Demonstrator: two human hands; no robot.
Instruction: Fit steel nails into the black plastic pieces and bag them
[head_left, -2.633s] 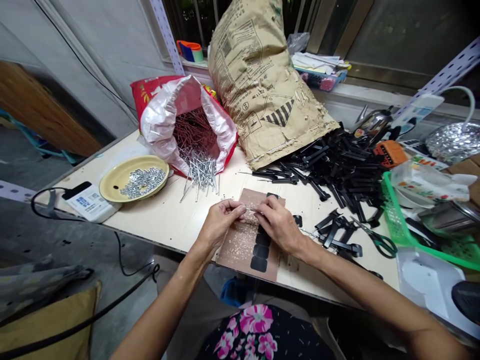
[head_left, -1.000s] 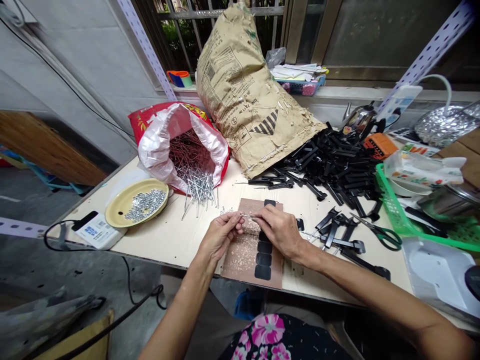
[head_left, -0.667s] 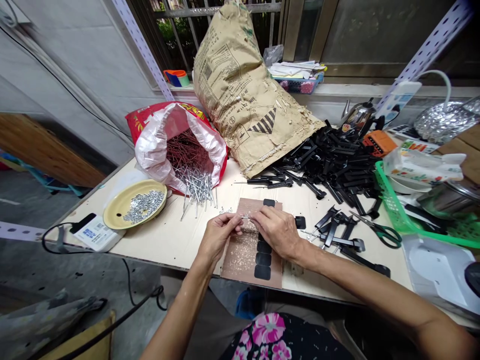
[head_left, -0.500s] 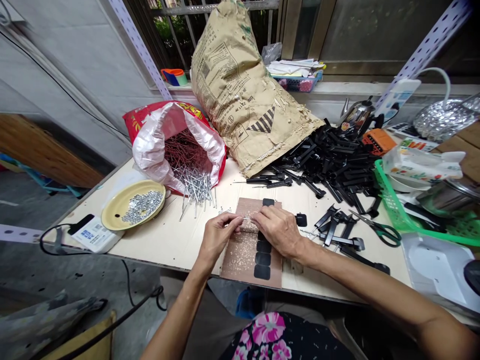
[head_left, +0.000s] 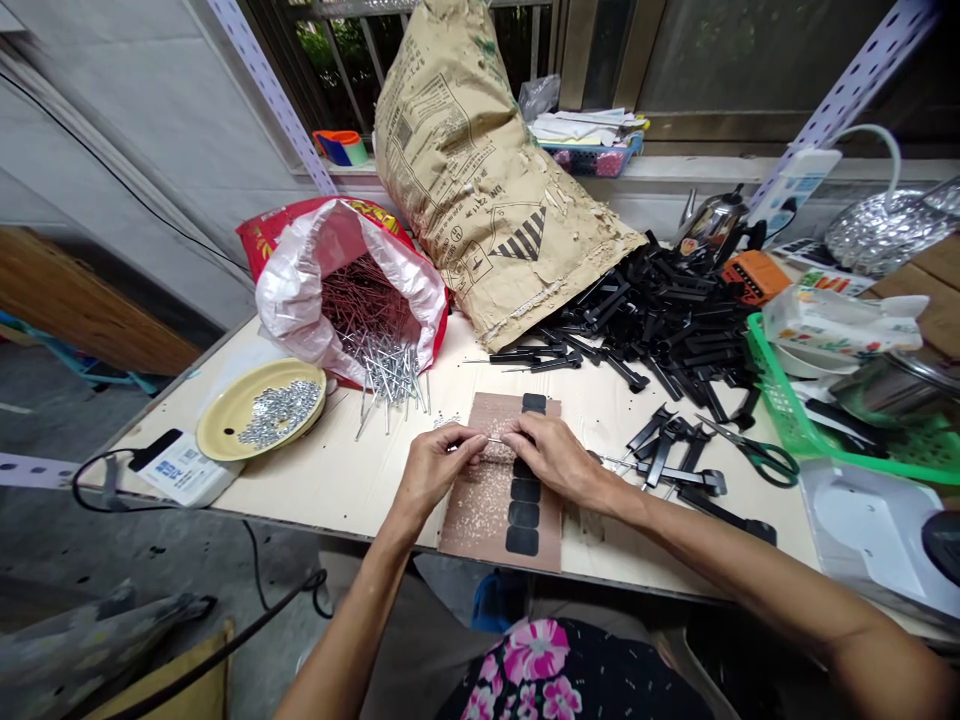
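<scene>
Over a brown board (head_left: 472,515) with a row of black rounded squares (head_left: 523,514), my two hands meet at a thin silvery metal pin (head_left: 495,440). My left hand (head_left: 439,465) is closed, thumb and forefinger pinching the pin's left end. My right hand (head_left: 559,460) is closed around its other end, with the fingers covering what lies beneath them. Pale specks are scattered over the board. Just right of my right hand lie several black plastic parts (head_left: 664,455) with metal rods.
A red-and-white sack (head_left: 289,290) spills metal pins (head_left: 390,375). A yellow dish (head_left: 217,410) holds small silvery pieces. Behind stand a big paper sack (head_left: 487,200) and a heap of black parts (head_left: 667,320). Scissors (head_left: 772,463) and a green basket (head_left: 772,385) are at right.
My right hand's fingers have shifted and lie lower around the pin. The black end that stuck out right of that hand no longer shows there. My left hand keeps its pinch.
</scene>
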